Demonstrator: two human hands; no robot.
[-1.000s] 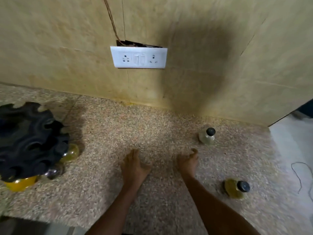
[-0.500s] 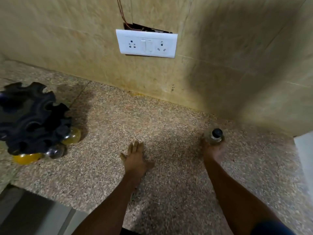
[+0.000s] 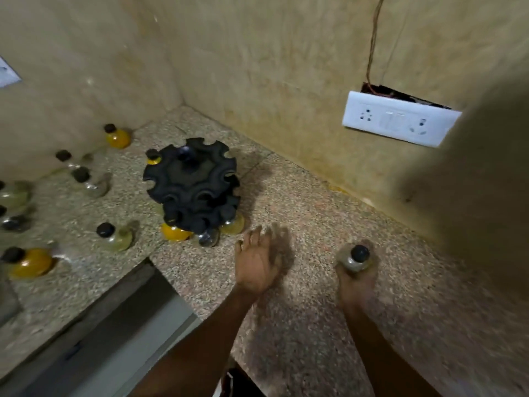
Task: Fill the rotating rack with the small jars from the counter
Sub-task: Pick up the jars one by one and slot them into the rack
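The black rotating rack (image 3: pixel 192 184) stands on the speckled granite counter (image 3: pixel 315 224) near the corner. Three jars hang in its lower tier, among them a yellow one (image 3: pixel 174 233), and another yellow jar (image 3: pixel 153 157) sits at its top left. My right hand (image 3: pixel 355 282) grips a small clear jar with a black cap (image 3: pixel 355 257), held just above the counter to the right of the rack. My left hand (image 3: pixel 259 262) is open, fingers spread, just right of the rack's base and holding nothing. Several loose jars, such as a yellow one (image 3: pixel 117 136), stand on the counter to the left.
Tiled walls meet in a corner behind the rack. A white socket plate (image 3: pixel 398 121) with a loose wire above it is on the right wall. The counter's front edge steps back at the lower left, with a grey surface (image 3: pixel 114 339) below it.
The view has swung left, bringing the rack to the centre and the loose jars into sight. My right hand closed on the clear jar and carried it toward the rack. My left hand lifted.
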